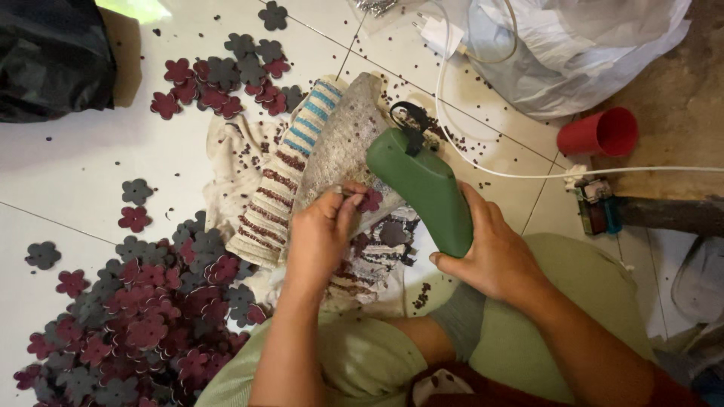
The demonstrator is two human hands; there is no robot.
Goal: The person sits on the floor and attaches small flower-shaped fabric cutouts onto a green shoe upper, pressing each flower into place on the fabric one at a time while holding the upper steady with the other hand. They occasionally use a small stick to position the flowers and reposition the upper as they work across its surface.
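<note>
My right hand (494, 252) grips a green hot-glue gun (426, 188), its nozzle aimed up-left over a grey board (343, 139). A white cord (483, 162) runs from the gun toward the right. My left hand (320, 234) pinches a small maroon flower-shaped cutout (370, 200) at the board's lower edge, just beside the gun's body. The board lies on a striped cloth (283, 177) spread on the white tiled floor (83, 166).
A big heap of maroon and grey flower cutouts (143, 316) lies at the lower left, a smaller group (222, 79) above. A red cup (599, 133) lies on its side at right, near a white plastic bag (566, 45). A black bag (49, 56) fills the top-left corner.
</note>
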